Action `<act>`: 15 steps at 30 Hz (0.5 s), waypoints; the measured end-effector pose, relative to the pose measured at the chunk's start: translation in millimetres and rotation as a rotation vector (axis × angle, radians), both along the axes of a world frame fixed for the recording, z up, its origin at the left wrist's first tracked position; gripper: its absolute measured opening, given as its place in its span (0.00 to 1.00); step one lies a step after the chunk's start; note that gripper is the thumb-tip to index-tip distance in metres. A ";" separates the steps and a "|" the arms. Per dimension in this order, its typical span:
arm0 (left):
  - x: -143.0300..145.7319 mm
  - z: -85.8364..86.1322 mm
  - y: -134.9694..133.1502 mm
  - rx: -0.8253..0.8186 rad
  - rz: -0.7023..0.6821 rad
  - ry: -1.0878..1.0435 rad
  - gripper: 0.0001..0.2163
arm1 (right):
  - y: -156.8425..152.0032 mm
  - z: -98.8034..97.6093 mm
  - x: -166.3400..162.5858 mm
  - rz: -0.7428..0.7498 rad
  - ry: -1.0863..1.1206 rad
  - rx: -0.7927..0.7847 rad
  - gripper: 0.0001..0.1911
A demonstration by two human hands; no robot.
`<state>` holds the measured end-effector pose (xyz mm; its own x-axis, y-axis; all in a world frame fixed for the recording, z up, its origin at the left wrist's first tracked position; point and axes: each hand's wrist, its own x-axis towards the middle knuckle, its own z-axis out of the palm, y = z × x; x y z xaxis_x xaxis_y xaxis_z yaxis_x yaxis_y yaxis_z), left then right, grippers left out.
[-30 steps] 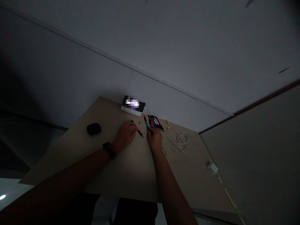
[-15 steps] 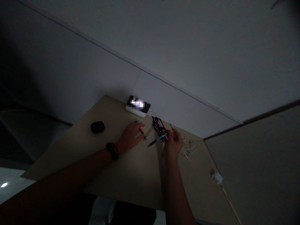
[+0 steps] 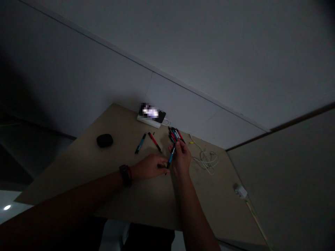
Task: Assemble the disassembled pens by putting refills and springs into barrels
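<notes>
My right hand (image 3: 181,158) is closed around a blue pen (image 3: 171,157), held upright over the tan table (image 3: 146,195). My left hand (image 3: 151,166), with a dark watch on its wrist, pinches the pen's lower black end. A bundle of red, blue and black pens (image 3: 176,135) lies just beyond my right hand. A blue pen (image 3: 140,143) and a red pen (image 3: 154,141) lie apart on the table to the left of the bundle.
A phone with a lit screen (image 3: 152,114) rests on a white power strip by the wall. A black case (image 3: 104,140) sits at the left. A coiled white cable (image 3: 206,158) and a white plug (image 3: 240,191) lie at the right.
My left hand left the red pen on the table and came over to the blue pen. My right hand turned that pen upright and drew it nearer.
</notes>
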<state>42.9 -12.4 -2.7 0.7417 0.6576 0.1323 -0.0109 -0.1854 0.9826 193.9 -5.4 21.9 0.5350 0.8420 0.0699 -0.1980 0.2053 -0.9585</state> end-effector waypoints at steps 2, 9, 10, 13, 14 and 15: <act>0.6 -0.8 0.1 -0.014 0.004 -0.001 0.07 | 0.0 -1.6 -0.9 0.018 0.015 -0.002 0.21; -0.7 1.1 2.1 -0.107 0.058 -0.092 0.05 | 3.0 -6.8 13.4 0.048 -0.098 -0.033 0.23; -1.2 1.5 3.6 -0.142 0.062 -0.131 0.05 | 4.4 -8.4 19.0 0.010 -0.178 -0.040 0.23; -2.9 2.5 10.0 -0.252 0.088 -0.192 0.06 | 8.4 -14.9 36.3 -0.163 -0.629 -0.086 0.20; -3.4 3.1 12.3 -0.280 0.106 -0.183 0.06 | 9.3 -17.4 40.8 -0.180 -0.792 -0.114 0.18; -4.0 3.8 14.4 -0.303 0.125 -0.168 0.06 | 9.8 -20.1 44.0 -0.171 -0.937 -0.144 0.17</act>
<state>38.9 2.0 1.1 0.6374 0.7699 0.0302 -0.1720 0.1040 0.9796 237.9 4.4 1.8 0.4304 0.7918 0.4335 0.6828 0.0286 -0.7301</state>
